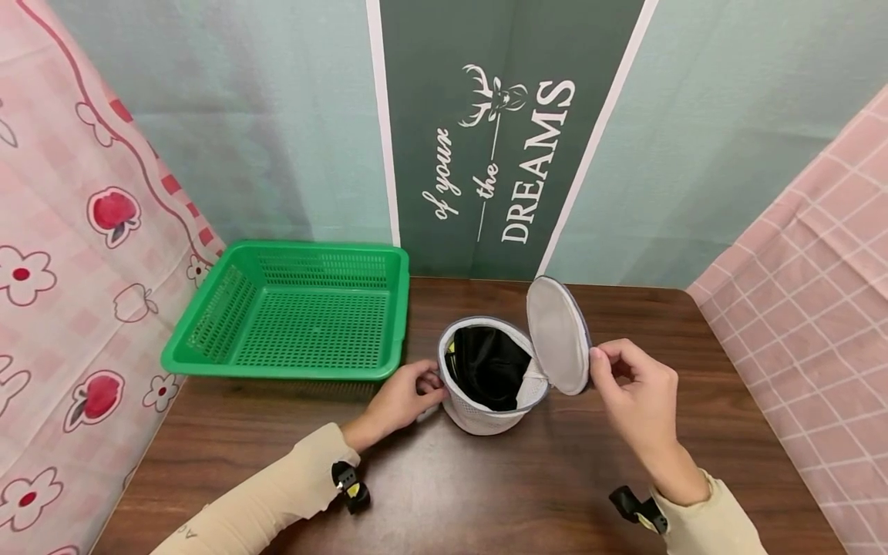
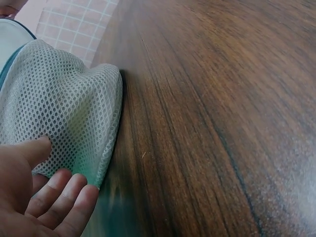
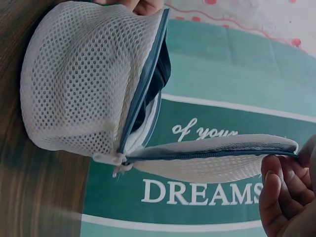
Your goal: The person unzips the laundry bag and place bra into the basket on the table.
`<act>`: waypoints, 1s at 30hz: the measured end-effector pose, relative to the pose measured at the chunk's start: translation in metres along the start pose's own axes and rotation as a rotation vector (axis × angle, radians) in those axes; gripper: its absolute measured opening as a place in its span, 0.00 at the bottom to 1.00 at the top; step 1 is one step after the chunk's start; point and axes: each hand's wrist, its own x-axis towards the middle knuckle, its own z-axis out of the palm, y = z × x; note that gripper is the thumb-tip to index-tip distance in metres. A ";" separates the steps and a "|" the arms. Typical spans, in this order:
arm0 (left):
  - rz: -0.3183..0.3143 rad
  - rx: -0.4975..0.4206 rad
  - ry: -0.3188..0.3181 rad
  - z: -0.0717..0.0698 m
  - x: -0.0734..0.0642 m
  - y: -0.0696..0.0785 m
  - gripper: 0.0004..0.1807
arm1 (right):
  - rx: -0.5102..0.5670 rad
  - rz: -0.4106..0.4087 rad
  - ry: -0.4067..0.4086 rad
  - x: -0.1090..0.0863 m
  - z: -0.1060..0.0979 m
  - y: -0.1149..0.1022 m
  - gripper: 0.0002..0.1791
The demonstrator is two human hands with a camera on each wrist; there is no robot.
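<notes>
A white mesh laundry bag (image 1: 486, 422) with a blue-grey zipped edge stands upright on the table, its round lid (image 1: 557, 335) swung up to the right. Black cloth (image 1: 489, 366) fills the inside, and a bit of yellow shows at its left. At the bag's left side, my left hand (image 1: 409, 397) holds the mesh wall between thumb and index finger; the other fingers (image 2: 69, 202) are loosely bent. My right hand (image 1: 638, 393) pinches the lid's outer edge between thumb and fingers. In the right wrist view a white zipper pull (image 3: 107, 158) sits by the lid's hinge.
A green plastic basket (image 1: 291, 370) with slotted sides stands at the back left of the brown wooden table (image 1: 527, 486). Behind the table hangs a green curtain (image 1: 430, 77) with white lettering. Pink patterned cloths flank both sides.
</notes>
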 end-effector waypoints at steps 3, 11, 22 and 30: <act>0.002 0.003 0.001 0.000 0.000 0.000 0.17 | -0.008 0.058 0.024 -0.002 -0.003 0.004 0.09; -0.015 0.022 -0.014 -0.002 -0.001 0.001 0.17 | -0.020 0.206 0.065 -0.003 -0.011 0.014 0.08; -0.023 0.002 -0.026 -0.002 -0.002 0.002 0.18 | -0.008 0.382 0.116 -0.008 -0.017 0.033 0.09; -0.010 0.027 -0.015 -0.002 -0.001 0.002 0.18 | -0.028 0.489 0.115 -0.017 -0.027 0.051 0.11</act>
